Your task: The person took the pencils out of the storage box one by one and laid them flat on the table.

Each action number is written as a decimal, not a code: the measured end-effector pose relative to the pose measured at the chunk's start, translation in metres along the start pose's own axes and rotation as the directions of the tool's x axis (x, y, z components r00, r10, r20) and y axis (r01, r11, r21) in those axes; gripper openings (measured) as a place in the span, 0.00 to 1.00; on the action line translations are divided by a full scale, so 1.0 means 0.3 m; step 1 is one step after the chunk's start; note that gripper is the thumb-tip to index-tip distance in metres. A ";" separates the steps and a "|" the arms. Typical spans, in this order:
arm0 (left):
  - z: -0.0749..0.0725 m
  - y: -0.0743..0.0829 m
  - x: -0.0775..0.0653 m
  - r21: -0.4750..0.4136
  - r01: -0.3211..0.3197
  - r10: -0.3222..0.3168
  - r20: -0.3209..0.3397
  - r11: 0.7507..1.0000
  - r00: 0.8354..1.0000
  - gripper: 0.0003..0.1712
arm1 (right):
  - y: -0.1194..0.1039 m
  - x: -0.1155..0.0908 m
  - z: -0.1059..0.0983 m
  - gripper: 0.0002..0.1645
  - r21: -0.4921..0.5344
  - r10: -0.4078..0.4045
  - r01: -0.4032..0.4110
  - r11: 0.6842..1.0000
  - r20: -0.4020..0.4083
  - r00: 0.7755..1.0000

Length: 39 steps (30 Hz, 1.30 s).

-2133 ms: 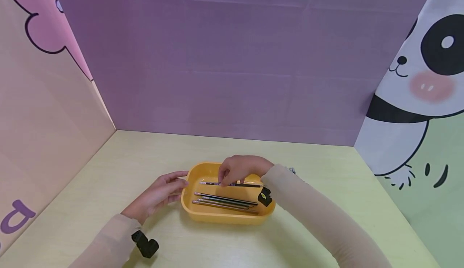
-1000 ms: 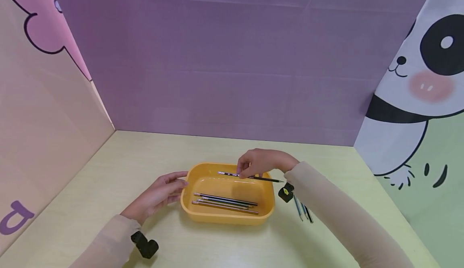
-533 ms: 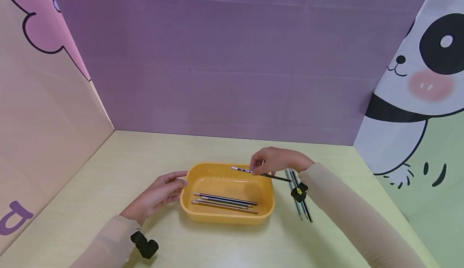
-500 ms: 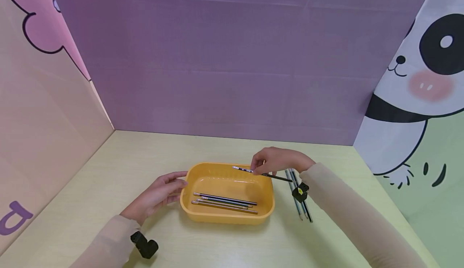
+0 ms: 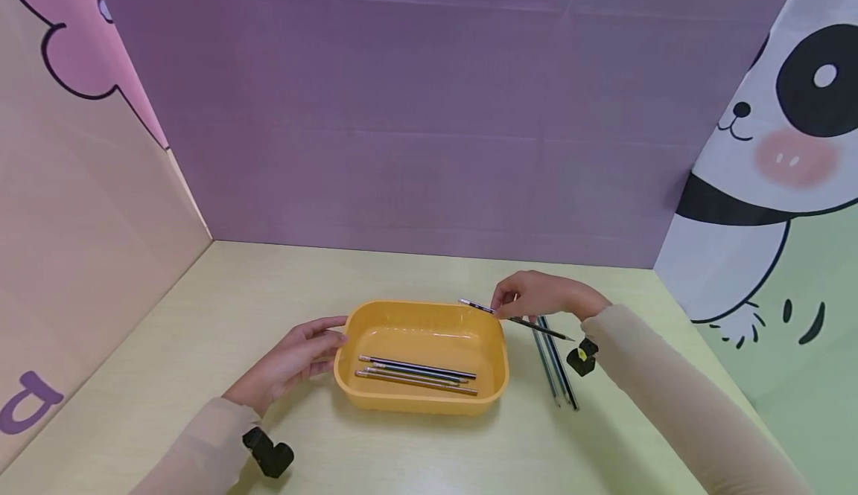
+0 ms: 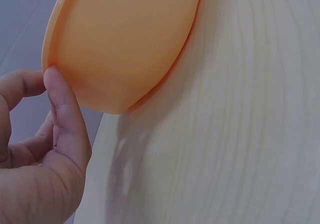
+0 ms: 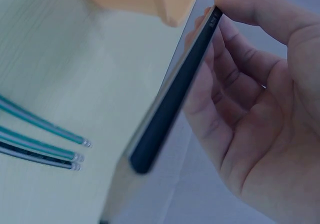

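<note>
My right hand [image 5: 539,294] pinches a dark pencil [image 5: 536,326] between thumb and fingers, just past the back right corner of a yellow plastic tray [image 5: 421,404]. In the right wrist view the pencil [image 7: 172,97] slants with its sharpened tip toward the camera and its eraser end beyond the thumb. My left hand [image 5: 298,353] holds the tray's left end; the left wrist view has thumb and forefinger at the rim [image 6: 50,47]. Several pencils [image 5: 415,377] lie side by side along the tray's near side. On the table to the right, three pencils [image 5: 553,368] lie close together.
The pale wooden table [image 5: 281,279] meets a purple back panel [image 5: 429,123]. A beige panel [image 5: 87,257] stands at the left, and one with a panda picture [image 5: 798,152] at the right. Small black cameras [image 5: 268,454] sit on both wrists.
My right hand has carried the dark pencil up out of the tray and rightward, over its rim toward the pencils on the table. The left hand and tray have stayed put.
</note>
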<state>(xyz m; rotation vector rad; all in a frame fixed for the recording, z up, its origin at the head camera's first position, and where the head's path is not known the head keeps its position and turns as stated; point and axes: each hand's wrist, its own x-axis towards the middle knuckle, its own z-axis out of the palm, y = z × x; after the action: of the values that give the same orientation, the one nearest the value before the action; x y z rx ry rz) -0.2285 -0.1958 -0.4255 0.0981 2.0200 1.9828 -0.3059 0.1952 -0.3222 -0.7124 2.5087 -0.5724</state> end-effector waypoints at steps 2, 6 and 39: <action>0.001 0.000 0.001 0.000 0.003 -0.003 -0.001 1.000 1.000 0.36 | 0.010 -0.010 -0.001 0.08 0.007 0.000 0.000 1.000 0.003 1.000; 0.001 -0.002 0.003 -0.001 -0.003 0.003 0.002 1.000 1.000 0.36 | 0.024 -0.029 -0.003 0.09 0.017 0.002 -0.002 1.000 0.005 1.000; -0.006 -0.013 0.014 -0.018 -0.020 0.021 0.021 1.000 1.000 0.36 | 0.258 -0.133 0.052 0.14 0.163 0.127 -0.109 0.981 -0.103 0.986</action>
<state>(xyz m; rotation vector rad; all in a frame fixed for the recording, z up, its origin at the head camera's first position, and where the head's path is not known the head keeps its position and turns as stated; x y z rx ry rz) -0.2323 -0.1968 -0.4301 0.1360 1.9957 2.0028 -0.2965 0.2742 -0.3607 -0.4809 2.5539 -0.7761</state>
